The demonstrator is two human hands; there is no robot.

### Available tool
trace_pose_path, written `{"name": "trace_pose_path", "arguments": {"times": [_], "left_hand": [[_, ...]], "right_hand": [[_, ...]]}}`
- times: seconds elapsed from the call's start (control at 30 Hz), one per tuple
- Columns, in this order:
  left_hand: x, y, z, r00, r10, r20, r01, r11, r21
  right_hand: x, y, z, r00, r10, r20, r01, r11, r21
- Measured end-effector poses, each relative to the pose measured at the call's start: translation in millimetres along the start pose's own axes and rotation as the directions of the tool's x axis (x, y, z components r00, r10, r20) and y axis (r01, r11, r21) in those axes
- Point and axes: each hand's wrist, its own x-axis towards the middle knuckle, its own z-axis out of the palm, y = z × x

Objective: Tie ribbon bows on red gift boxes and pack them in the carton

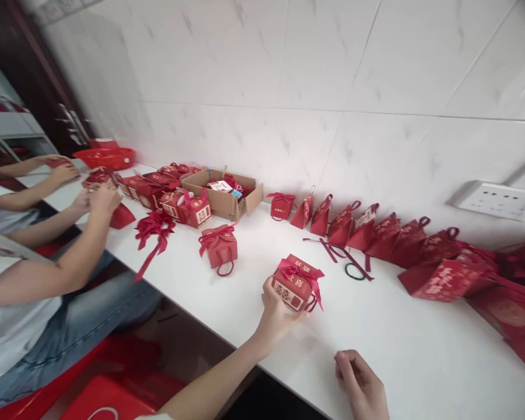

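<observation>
Your left hand (276,318) clasps the ribboned red box (293,283).
It's gripped near left; your loosely curled right hand (362,384) is near right; a black ring (355,278) lies far right, a second bowed box (222,249) left.

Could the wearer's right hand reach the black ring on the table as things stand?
Probably yes: white tabletop lies between the right hand and the black ring, and the red box in the left hand is off to the side.

From here I count one bow-tied gift box (294,284) gripped, another bow-tied box (221,249) leftward, one cardboard carton (222,205) beyond, one socket panel (492,201) rightward.
</observation>
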Motion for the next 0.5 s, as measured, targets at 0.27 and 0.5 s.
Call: {"name": "trace_pose_path", "arguments": {"times": [0.27,0.5], "left_hand": [[-5.2,1.7,-31.1,0.999,-0.024,0.033,0.026,0.999,-0.046],[86.6,40.9,-38.4,0.937,0.002,0.35,0.017,0.999,-0.052]], "right_hand": [[3.2,-1.4,-20.0,0.973,0.033,-0.228,-0.023,0.999,0.045],[56.7,-38.2,7.4,0.994,0.094,-0.053,-0.073,0.949,0.306]]}}
